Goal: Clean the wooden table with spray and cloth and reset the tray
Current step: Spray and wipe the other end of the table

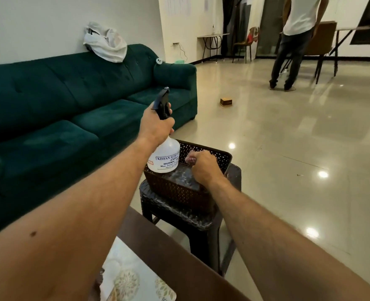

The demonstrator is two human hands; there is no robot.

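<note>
My left hand grips the neck of a white spray bottle with a black trigger head, holding it over the left end of a dark brown perforated basket. My right hand reaches into that basket and is closed on a pinkish-brown cloth, of which only a small bunch shows. The basket stands on a dark woven stool. The brown wooden table lies at the bottom of the view. On it, partly under my left arm, is a pale tray with a leaf pattern.
A dark green sofa runs along the left with a white bag on its back. A small brown box lies on the glossy tiled floor. A person in a white shirt stands far right by chairs and tables.
</note>
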